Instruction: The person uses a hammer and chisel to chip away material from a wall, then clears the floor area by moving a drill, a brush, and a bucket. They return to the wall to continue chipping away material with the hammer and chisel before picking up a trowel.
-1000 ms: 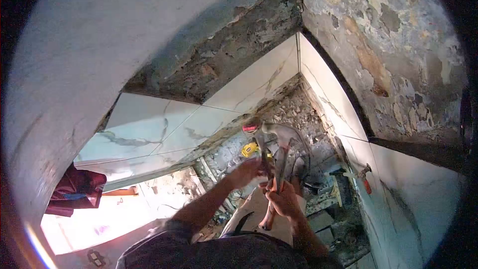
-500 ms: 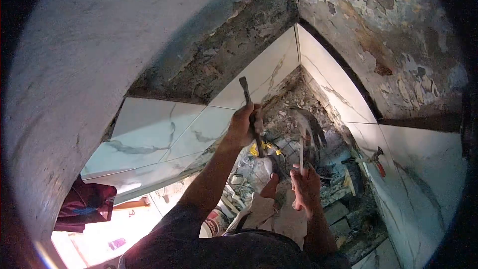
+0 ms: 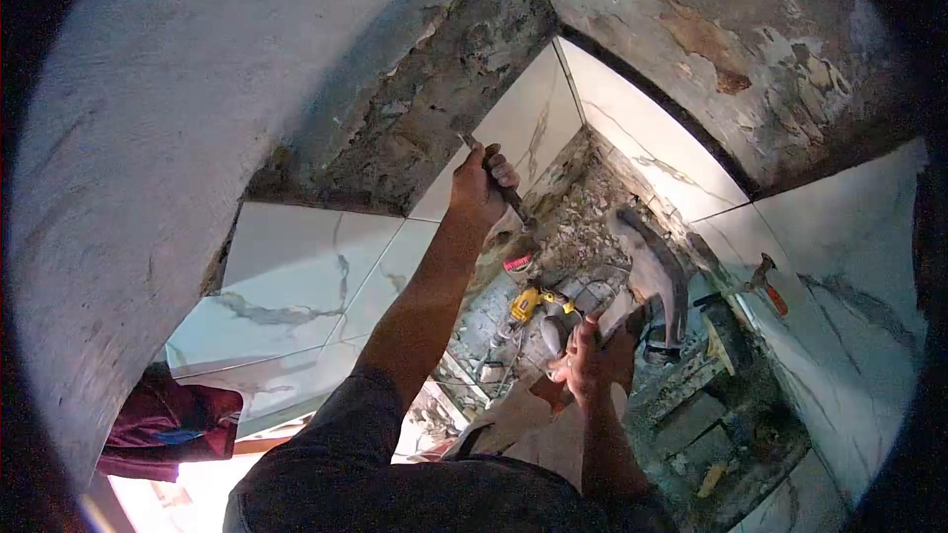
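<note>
My left hand (image 3: pixel 482 186) is wrapped round a dark metal chisel (image 3: pixel 515 205). The chisel's tip points up and left at the wall, right where the white marbled tile (image 3: pixel 533 99) borders rough bare masonry (image 3: pixel 434 89). Lower and to the right, my right hand (image 3: pixel 583 367) grips a hammer (image 3: pixel 660 271), whose head is smeared by motion. The hammer head is below and to the right of the chisel's lower end, apart from it.
Below lie a yellow power tool (image 3: pixel 526 304), a round item with a pink label (image 3: pixel 516 263) and rubble (image 3: pixel 583 202). An orange-handled tool (image 3: pixel 768 286) shows against the right tiled wall (image 3: pixel 839 266). Maroon cloth (image 3: pixel 173 419) hangs at lower left.
The chisel and my left hand have moved up a little, with the chisel's tip now at the wall. The hammer head has swung down and right. My view has shifted slightly.
</note>
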A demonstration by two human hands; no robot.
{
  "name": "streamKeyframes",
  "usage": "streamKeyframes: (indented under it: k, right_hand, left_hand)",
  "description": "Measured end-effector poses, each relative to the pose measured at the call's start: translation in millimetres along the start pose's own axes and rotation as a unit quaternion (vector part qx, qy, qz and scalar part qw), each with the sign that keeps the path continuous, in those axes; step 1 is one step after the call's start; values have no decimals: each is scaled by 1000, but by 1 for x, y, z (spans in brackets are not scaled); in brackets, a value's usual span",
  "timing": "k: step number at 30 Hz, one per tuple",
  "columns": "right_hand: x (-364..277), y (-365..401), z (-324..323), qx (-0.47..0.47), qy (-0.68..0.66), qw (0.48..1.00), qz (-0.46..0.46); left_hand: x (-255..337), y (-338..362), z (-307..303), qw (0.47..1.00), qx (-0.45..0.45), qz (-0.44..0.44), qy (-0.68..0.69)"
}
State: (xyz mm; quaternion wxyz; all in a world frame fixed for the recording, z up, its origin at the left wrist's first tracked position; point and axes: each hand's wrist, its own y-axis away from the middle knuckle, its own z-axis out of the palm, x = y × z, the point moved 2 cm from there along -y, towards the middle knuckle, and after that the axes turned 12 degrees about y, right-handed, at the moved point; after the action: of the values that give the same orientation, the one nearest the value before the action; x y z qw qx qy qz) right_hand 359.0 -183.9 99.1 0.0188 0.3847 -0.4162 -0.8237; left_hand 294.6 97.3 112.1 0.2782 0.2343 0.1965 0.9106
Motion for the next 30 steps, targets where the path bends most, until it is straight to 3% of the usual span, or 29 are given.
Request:
streamKeyframes:
  k: [1, 3, 4, 6, 8, 11, 13, 15, 16, 18, 20, 22, 25, 26, 27, 28, 30]
  right_hand:
    - [9, -4, 7, -2, -4, 1000, -2]
    - [24, -14, 14, 16, -138, 952, -274]
    - [32, -20, 21, 34, -126, 930, -344]
    - [47, -26, 33, 85, 197, 914, -345]
    - [53, -41, 40, 10, 442, 850, -286]
    - [36, -42, 29, -7, 387, 898, -209]
    - [26, -32, 29, 40, 316, 913, -254]
    - [33, -31, 32, 70, 325, 889, -316]
    - [40, -36, 32, 67, 393, 853, -337]
    - [43, -52, 32, -3, 504, 818, -277]
    - [30, -59, 23, -27, 442, 877, -187]
    - [10, -49, 23, 18, 396, 890, -226]
    - [22, -53, 33, 57, 458, 818, -344]
    - [24, -60, 35, 39, 516, 783, -344]
    - [25, -68, 35, -3, 543, 786, -296]
    - [26, -74, 29, -33, 506, 832, -225]
    - [7, -66, 27, -12, 442, 872, -210]
  left_hand:
    - [-2, 1, 4, 1000, 19, 16, 5]
    - [-6, 0, 8, 999, 37, 33, 7]
    - [-8, -4, 9, 998, 37, 43, 20]
    - [-12, -10, 9, 997, 40, 56, 30]
    - [-14, -16, 9, 996, 44, 82, 8]
    - [-13, -16, 11, 996, 15, 67, 52]
    - [-14, -18, 15, 996, 11, 66, 60]
    - [-14, -20, 14, 996, 13, 66, 66]
    - [-16, -22, 15, 994, 24, 86, 59]
    - [-20, -28, 14, 994, 21, 94, 59]
    - [-23, -29, 10, 994, 26, 100, 39]
    - [-21, -28, 16, 991, 49, 105, 63]
    - [-22, -28, 20, 984, 108, 135, 35]
    - [-23, -29, 19, 988, 70, 131, 32]
    - [-25, -29, 17, 989, 66, 130, 34]
    - [-26, -25, 14, 990, 50, 122, 41]
    - [-24, -32, 20, 992, 22, 118, 48]
